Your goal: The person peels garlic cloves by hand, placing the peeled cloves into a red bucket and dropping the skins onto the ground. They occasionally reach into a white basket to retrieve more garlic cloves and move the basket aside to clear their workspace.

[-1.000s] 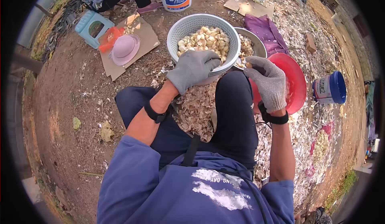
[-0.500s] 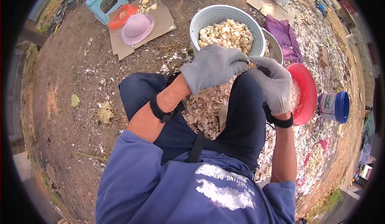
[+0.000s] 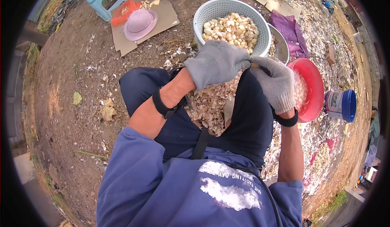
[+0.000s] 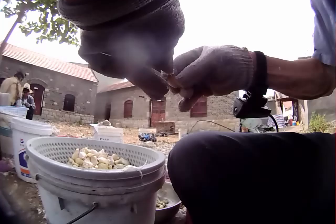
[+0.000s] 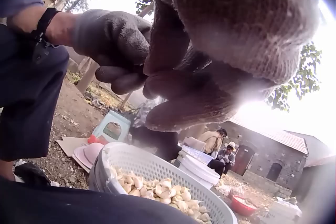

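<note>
My gloved left hand (image 3: 217, 64) and gloved right hand (image 3: 276, 82) meet fingertip to fingertip above my knee. Between them is a small garlic clove (image 3: 254, 65), pinched by the right thumb and fingers while the left fingertips grip at its other end. The left wrist view shows the clove (image 4: 173, 81) largely covered by the gloves. Just beyond the hands stands a grey perforated basket (image 3: 199, 19) of unpeeled-looking garlic cloves (image 3: 233, 30), set on a white bucket (image 4: 105, 198). Pale papery skins (image 3: 209, 105) lie heaped between my legs.
Right of my knee is a red basin (image 3: 315, 93) with pale contents, beside a blue-and-white bucket (image 3: 340, 105). A metal bowl (image 3: 282, 40) sits behind the basket. Far left are a pink hat (image 3: 140, 23) on cardboard and a blue stool (image 3: 107, 1). Two people (image 5: 220, 150) are farther off.
My left hand has moved right from over the basket rim to meet the right hand at the clove. The head view has shifted, and both hands now stay together.
</note>
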`<state>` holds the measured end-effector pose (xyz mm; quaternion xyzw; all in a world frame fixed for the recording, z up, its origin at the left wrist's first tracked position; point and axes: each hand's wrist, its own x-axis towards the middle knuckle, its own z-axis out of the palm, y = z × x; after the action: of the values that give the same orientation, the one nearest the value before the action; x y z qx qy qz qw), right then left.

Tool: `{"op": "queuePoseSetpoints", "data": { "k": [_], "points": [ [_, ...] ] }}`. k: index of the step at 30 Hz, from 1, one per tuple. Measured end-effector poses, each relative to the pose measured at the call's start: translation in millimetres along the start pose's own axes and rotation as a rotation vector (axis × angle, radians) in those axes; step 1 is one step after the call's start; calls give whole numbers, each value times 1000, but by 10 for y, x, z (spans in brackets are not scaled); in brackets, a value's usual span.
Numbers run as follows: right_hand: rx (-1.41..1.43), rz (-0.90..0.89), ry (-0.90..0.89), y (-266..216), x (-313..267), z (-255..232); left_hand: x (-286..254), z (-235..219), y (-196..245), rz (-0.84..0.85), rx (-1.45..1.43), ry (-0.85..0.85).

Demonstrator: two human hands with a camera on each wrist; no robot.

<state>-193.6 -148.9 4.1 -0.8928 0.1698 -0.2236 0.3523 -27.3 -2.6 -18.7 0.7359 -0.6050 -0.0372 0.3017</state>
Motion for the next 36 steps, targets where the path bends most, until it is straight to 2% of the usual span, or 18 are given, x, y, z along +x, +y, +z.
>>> {"op": "queuePoseSetpoints", "data": {
  "k": [8,10,14,16,17,19,23,26,28,32,34,36],
  "points": [
    [21,-49,-85,89,-42,-56,-33,12,-10,-5,-86,-62],
    [204,138,-143,75,-37,-75,-33,11,-27,-2,-136,-55],
    [322,212,-183,98,-63,-100,-51,-33,-39,99,-219,27],
    [601,355,-177,37,-71,-113,-43,-86,-9,23,-392,-21],
    [597,350,-176,43,-84,-110,-40,-90,-11,27,-391,-16],
    [982,421,-137,99,-113,-79,-33,-89,-16,0,-490,-17],
    [1027,464,-172,125,-100,-104,-10,-120,-4,4,-495,-8],
    [892,458,-148,75,-107,-93,-13,-78,-32,63,-388,35],
    [564,323,-131,50,-107,-90,-7,-60,-35,61,-352,44],
    [517,312,-124,-16,-95,-48,-4,-24,-41,9,-300,-2],
    [521,289,-106,-27,-106,-30,-11,22,-44,74,-222,91],
    [591,343,-90,-8,-109,3,-19,19,-49,70,-228,74]
  ]
}}
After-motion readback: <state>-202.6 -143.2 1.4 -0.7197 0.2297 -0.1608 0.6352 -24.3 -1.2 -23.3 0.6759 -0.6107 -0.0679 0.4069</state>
